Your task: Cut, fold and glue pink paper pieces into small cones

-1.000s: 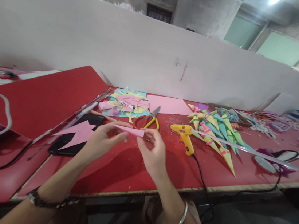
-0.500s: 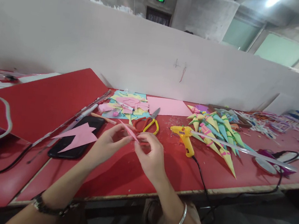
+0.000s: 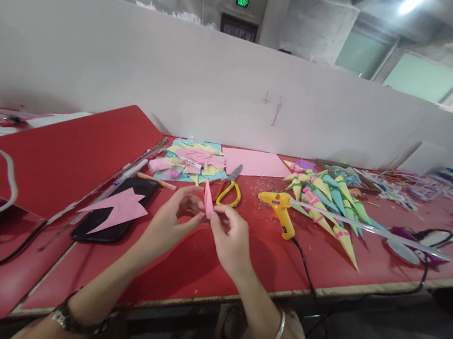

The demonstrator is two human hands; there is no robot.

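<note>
Folded pink paper point(image 3: 208, 199), one narrow piece, is held above the red surface point(image 3: 263, 269), between the front edge and the back edge. Its long axis runs nearly upright in view, the top leaning slightly left; the thin tip points up toward the back edge and the broader end down toward the person. One right hand point(image 3: 232, 241) has thumb and forefinger pinching the broader end; one left hand point(image 3: 169, 222) has thumb and fingers curved, their tips at the paper's left side, though whether they pinch it I cannot tell. Just beyond, nearer the back edge, lies one pair of scissors point(image 3: 234, 173) with one yellow handle loop in plain sight. Along that edge are one heap of paper scraps point(image 3: 200, 159), too jumbled to count, and one pink sheet point(image 3: 254, 163). Right of the hands, one yellow glue gun point(image 3: 284, 215) points its nozzle left, one clear stick point(image 3: 373, 229) behind it, near a pile of paper cones point(image 3: 347, 247) overlapping too much to count. To the left, one pink cut-out point(image 3: 123, 209) rests on one black phone point(image 3: 148, 188), short of the front edge.
</note>
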